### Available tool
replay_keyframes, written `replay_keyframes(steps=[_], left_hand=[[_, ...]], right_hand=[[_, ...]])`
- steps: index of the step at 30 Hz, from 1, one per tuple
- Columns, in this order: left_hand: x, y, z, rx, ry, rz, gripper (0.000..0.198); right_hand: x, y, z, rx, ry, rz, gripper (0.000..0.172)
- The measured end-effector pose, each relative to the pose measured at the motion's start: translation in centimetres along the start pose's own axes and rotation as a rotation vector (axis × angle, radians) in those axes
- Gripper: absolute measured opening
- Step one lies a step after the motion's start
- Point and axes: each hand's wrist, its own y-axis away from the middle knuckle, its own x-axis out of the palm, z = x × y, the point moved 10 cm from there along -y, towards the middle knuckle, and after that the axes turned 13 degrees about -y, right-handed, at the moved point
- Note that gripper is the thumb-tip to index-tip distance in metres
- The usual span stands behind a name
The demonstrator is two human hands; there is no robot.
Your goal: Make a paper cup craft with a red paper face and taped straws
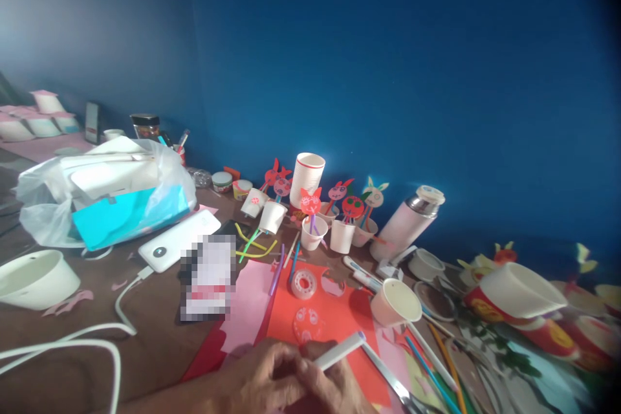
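My left hand (264, 375) lies at the bottom edge on a red paper sheet (334, 317). Its fingers are curled, and whatever they hold is hidden. Beside it, my right hand (334, 393) is closed on a white marker (339, 350) whose tip points up and to the right. Just above the hands lies a red paper circle (308, 324) with a drawn face. A roll of clear tape (304, 284) sits further up on the same sheet. Scissors (395, 387) lie to the right of my right hand.
A paper cup (395, 303) lies tipped right of the sheet, with coloured sticks beyond. Cups holding animal-face sticks (339, 220), a cup stack (306, 178) and a thermos (405, 226) stand by the blue wall. At left are a power bank (179, 240), a bagged box (107, 197), a white bowl (33, 278) and a cable (97, 336).
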Motion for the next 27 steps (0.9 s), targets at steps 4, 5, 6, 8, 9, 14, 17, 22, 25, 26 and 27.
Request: replay_keyframes(steps=[4, 5, 6, 8, 9, 14, 17, 22, 25, 26, 27], left_hand=[[0.6, 0.1, 0.8, 0.036, 0.037, 0.003, 0.03], [0.9, 0.2, 1.0, 0.044, 0.052, 0.015, 0.031], [1.1, 0.2, 1.3, 0.05, 0.051, 0.026, 0.032], [1.4, 0.4, 1.6, 0.076, 0.011, 0.043, 0.032], [1.4, 0.5, 1.6, 0.095, -0.026, 0.051, 0.031], [0.7, 1.0, 0.9, 0.155, -0.362, -0.023, 0.012], [0.2, 1.4, -1.2, 0.266, -0.57, -0.165, 0.005], [-0.1, 1.6, -2.7, 0.328, -0.667, -0.264, 0.008], [-1.0, 1.9, -2.7, 0.35, -0.64, -0.376, 0.016], [-1.4, 2.0, -2.6, 0.356, -0.637, -0.428, 0.017], [-1.6, 2.2, -2.5, 0.361, -0.641, -0.465, 0.018]], right_hand=[[-0.9, 0.1, 0.5, -0.004, -0.063, -0.053, 0.042], [-1.4, -0.2, 0.8, -0.023, -0.071, -0.073, 0.043], [-2.0, -0.4, 1.0, -0.043, -0.082, -0.096, 0.045], [-3.2, -1.0, 1.2, -0.067, -0.123, -0.149, 0.048], [-3.8, -1.2, 1.2, -0.068, -0.155, -0.184, 0.048], [-4.9, -1.2, 0.8, -0.086, -0.191, -0.288, 0.042], [-4.4, -1.3, 1.3, -0.133, -0.122, -0.24, 0.042], [-5.0, -1.5, 3.4, -0.185, 0.042, -0.257, 0.033], [-5.1, -1.6, 4.7, -0.187, 0.142, -0.271, 0.027], [-5.2, -1.7, 5.0, -0.187, 0.156, -0.276, 0.024], [-5.2, -1.7, 5.2, -0.191, 0.17, -0.282, 0.021]])
